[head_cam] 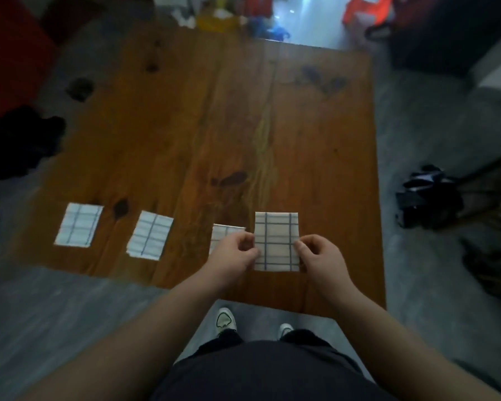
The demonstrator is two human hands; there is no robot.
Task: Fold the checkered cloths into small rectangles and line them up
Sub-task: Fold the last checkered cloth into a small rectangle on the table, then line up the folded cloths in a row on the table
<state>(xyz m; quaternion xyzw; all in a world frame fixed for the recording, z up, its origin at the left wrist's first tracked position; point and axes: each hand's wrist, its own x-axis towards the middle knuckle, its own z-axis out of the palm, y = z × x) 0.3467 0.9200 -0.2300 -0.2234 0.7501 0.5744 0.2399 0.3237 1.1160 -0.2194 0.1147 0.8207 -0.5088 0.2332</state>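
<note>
Four folded checkered cloths are in a row on the near part of the wooden table (185, 125): the first cloth (78, 224) at about 8 o'clock from the table's middle, the second cloth (150, 235) at 7 o'clock, and the third cloth (226, 231) at 6 o'clock, partly hidden behind the left hand (235, 253). The left hand pinches with curled fingers the left edge of the fourth cloth (276, 241), which is at 5 o'clock. The right hand (318, 257) pinches its right edge in the same way.
</note>
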